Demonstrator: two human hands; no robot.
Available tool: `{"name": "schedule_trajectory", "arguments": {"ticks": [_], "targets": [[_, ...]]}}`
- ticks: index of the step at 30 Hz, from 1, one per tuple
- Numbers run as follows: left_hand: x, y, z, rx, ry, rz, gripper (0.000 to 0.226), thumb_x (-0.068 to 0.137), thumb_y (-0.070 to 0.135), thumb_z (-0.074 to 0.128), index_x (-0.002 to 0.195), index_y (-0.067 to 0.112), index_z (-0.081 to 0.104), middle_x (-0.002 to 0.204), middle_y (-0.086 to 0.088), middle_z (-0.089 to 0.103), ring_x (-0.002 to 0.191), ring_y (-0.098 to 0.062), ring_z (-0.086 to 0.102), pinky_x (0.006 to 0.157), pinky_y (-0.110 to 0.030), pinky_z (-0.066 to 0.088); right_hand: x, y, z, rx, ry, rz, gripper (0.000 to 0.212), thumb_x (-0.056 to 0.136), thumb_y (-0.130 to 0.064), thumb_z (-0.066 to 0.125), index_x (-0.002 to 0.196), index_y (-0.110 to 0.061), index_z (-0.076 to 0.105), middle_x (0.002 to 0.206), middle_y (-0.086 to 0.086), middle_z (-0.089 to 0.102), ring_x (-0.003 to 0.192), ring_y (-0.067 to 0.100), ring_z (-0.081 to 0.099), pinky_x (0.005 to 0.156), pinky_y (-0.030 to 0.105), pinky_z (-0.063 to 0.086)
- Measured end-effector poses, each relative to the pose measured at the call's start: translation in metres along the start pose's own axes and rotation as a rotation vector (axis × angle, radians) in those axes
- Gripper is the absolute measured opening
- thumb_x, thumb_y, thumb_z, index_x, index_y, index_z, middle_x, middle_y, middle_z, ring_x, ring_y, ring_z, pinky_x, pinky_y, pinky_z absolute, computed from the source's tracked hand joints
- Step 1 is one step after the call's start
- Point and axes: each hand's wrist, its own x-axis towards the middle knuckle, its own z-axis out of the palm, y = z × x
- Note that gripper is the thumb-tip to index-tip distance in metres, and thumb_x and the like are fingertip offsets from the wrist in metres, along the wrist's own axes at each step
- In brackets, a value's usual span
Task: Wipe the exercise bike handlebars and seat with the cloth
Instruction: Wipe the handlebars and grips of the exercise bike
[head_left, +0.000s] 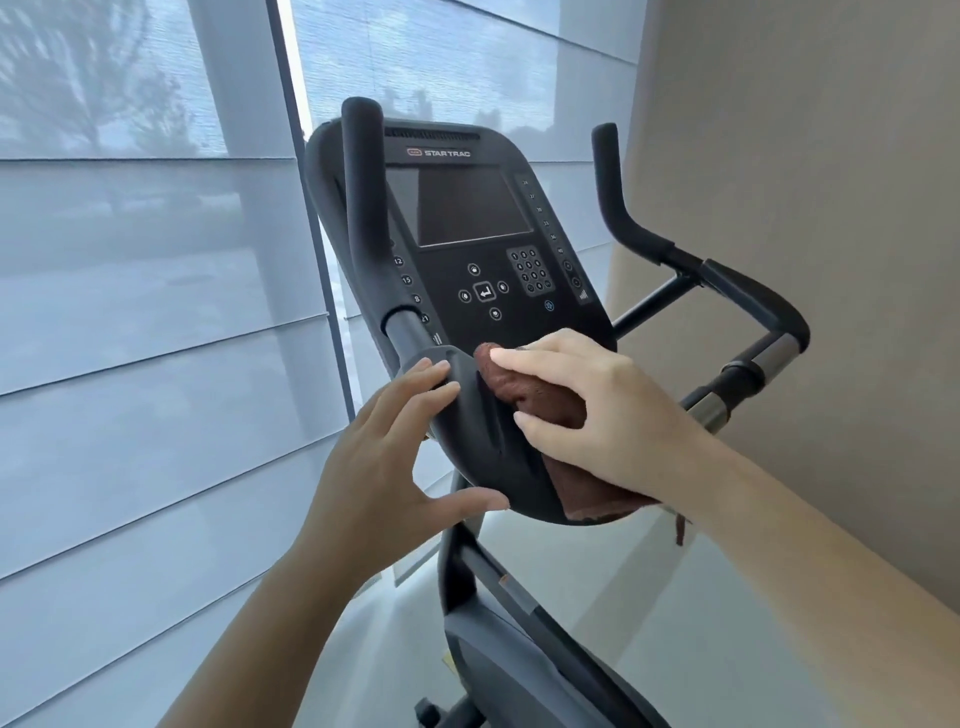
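**Cloth on the lower edge of the bike console**

An exercise bike (524, 649) stands on a pale floor (623, 566) in a corner, with sheer grey window blinds (130, 312) to the left and a beige wall (805, 182) to the right. Its black handlebars (363, 208) rise on either side of the dark console (467, 208).

The right hand (597, 410) grips a bunched brown cloth (540, 400), fingers and thumb closed around it, pressing it on the right of the console's lower edge. The left hand (384, 467) is spread wide, straight fingers touching that edge's left side, thumb under it.
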Motion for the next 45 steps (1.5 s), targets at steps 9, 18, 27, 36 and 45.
{"name": "schedule_trajectory", "arguments": {"ticks": [9, 18, 27, 36, 45], "targets": [[-0.001, -0.003, 0.006, -0.125, 0.065, -0.066, 0.083, 0.052, 0.064, 0.066, 0.114, 0.009, 0.057, 0.128, 0.002, 0.049, 0.127, -0.019, 0.041, 0.098, -0.033, 0.036, -0.041, 0.013, -0.009, -0.167, 0.042, -0.22, 0.042, 0.071, -0.014, 0.062, 0.112, -0.02, 0.065, 0.112, 0.002, 0.06, 0.1, 0.023, 0.055, 0.092, 0.032, 0.044], [-0.001, -0.001, 0.007, -0.145, 0.079, -0.074, 0.082, 0.052, 0.064, 0.067, 0.114, 0.011, 0.056, 0.126, 0.008, 0.047, 0.127, -0.014, 0.041, 0.098, -0.031, 0.036, -0.039, 0.009, -0.01, -0.121, -0.014, -0.214, 0.042, 0.073, -0.017, 0.064, 0.114, -0.022, 0.064, 0.115, -0.001, 0.06, 0.105, 0.021, 0.054, 0.095, 0.034, 0.044], [-0.005, -0.002, 0.007, -0.15, 0.048, -0.089, 0.083, 0.056, 0.065, 0.064, 0.12, 0.014, 0.051, 0.132, 0.006, 0.043, 0.131, -0.015, 0.034, 0.1, -0.032, 0.033, -0.014, 0.0, -0.031, 0.013, 0.075, -0.279, 0.04, 0.073, -0.01, 0.066, 0.113, -0.015, 0.065, 0.101, 0.004, 0.064, 0.094, 0.008, 0.059, 0.089, 0.021, 0.045], [-0.006, -0.001, 0.007, -0.099, 0.047, -0.086, 0.083, 0.059, 0.068, 0.06, 0.12, 0.011, 0.05, 0.129, 0.012, 0.037, 0.125, -0.008, 0.036, 0.094, -0.021, 0.033, 0.022, 0.002, -0.002, 0.229, -0.201, -0.065, 0.044, 0.081, -0.041, 0.062, 0.124, -0.041, 0.052, 0.131, -0.016, 0.047, 0.122, -0.006, 0.039, 0.106, 0.017, 0.031], [-0.006, -0.001, 0.008, -0.13, 0.056, -0.076, 0.082, 0.061, 0.063, 0.063, 0.124, 0.013, 0.049, 0.133, 0.011, 0.039, 0.132, -0.008, 0.031, 0.102, -0.022, 0.029, 0.03, 0.01, 0.001, 0.026, -0.182, -0.021, 0.047, 0.083, -0.025, 0.061, 0.127, -0.039, 0.049, 0.118, -0.006, 0.05, 0.106, -0.001, 0.046, 0.093, 0.003, 0.028]]}}
